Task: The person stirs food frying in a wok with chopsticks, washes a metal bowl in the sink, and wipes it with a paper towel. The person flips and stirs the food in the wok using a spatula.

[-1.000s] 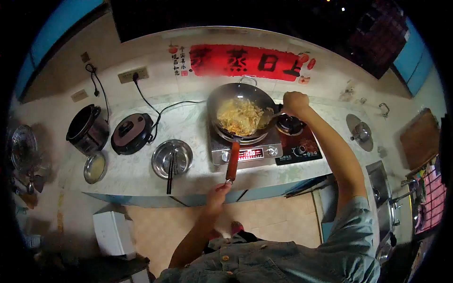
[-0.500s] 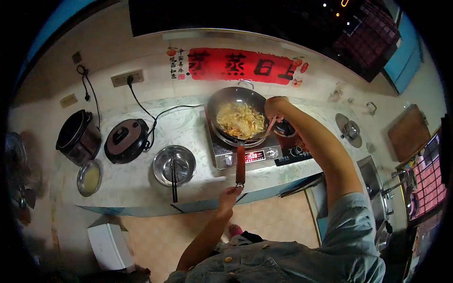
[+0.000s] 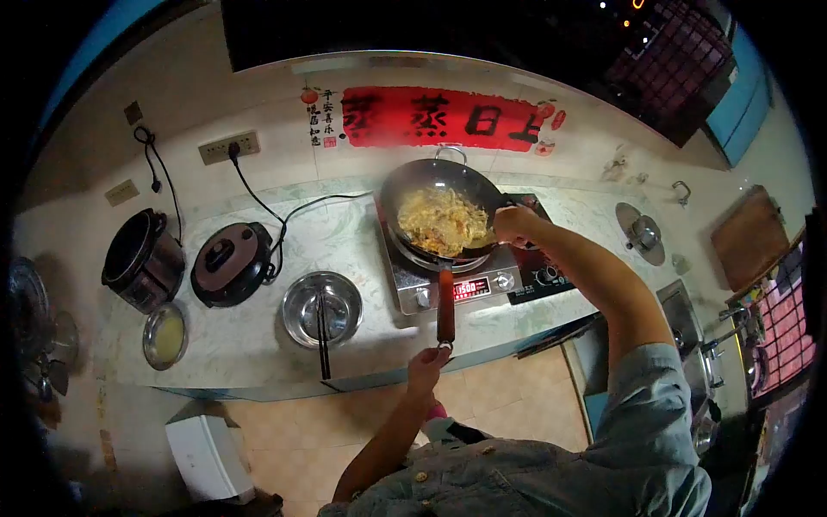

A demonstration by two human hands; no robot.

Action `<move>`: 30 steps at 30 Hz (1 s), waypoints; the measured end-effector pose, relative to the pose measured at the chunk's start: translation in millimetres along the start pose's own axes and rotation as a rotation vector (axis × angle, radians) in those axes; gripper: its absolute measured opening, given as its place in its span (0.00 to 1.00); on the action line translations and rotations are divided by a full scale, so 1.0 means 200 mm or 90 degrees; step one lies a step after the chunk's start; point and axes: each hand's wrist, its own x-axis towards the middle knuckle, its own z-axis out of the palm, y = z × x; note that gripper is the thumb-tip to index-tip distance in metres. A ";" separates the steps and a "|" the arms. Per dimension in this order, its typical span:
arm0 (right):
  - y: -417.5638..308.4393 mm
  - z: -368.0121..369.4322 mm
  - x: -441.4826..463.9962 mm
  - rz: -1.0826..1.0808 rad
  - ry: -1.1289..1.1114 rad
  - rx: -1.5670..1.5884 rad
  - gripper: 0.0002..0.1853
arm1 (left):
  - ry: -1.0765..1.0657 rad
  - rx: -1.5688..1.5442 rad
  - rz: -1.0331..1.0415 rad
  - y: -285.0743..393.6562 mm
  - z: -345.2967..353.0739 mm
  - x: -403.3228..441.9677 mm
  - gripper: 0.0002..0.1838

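Observation:
A dark wok (image 3: 405,179) sits on the induction cooker (image 3: 412,298), with chopped yellowish-brown food (image 3: 444,221) in it and light steam above. My left hand (image 3: 425,370) is closed at the near end of the wok's brown handle (image 3: 445,306). At the wok's right rim, my right hand (image 3: 514,226) is closed around a spatula (image 3: 479,251). The spatula's lower end reaches the right side of the food, and my fingers cover most of its handle. Red digits glow on the cooker's front panel.
Left of the cooker stand a steel bowl (image 3: 297,323) with black chopsticks (image 3: 323,345) across it, a round lid (image 3: 226,284), an open electric pot (image 3: 142,271) and a small dish of pale yellow contents (image 3: 167,339). At right are a steel pot lid (image 3: 643,234) and a sink (image 3: 680,319).
My right hand has dropped slightly, bringing the spatula lower at the wok's right edge. My left hand stays at the handle's end. The whole view has shifted a little.

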 end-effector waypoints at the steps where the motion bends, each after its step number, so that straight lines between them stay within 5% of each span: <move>1: 0.01 0.04 0.01 -0.001 0.001 0.001 0.07 | 0.000 -0.002 0.002 -0.01 0.00 0.01 0.10; 4: -0.04 0.15 -0.04 0.004 0.054 -0.015 0.09 | 0.004 -0.011 0.004 -0.06 -0.01 0.03 0.10; 6: -0.09 0.20 -0.11 0.101 0.256 0.170 0.10 | 0.010 -0.024 0.013 -0.09 -0.01 0.06 0.10; 14: -0.10 0.35 0.00 0.151 0.226 0.303 0.14 | 0.037 -0.015 -0.022 -0.03 0.02 0.00 0.10; 21: -0.08 0.46 0.05 0.263 0.243 0.609 0.20 | 0.042 -0.007 -0.048 0.00 0.04 -0.05 0.10; 30: -0.17 0.58 -0.14 0.274 0.361 0.575 0.24 | 0.065 0.061 -0.039 -0.01 0.02 -0.03 0.07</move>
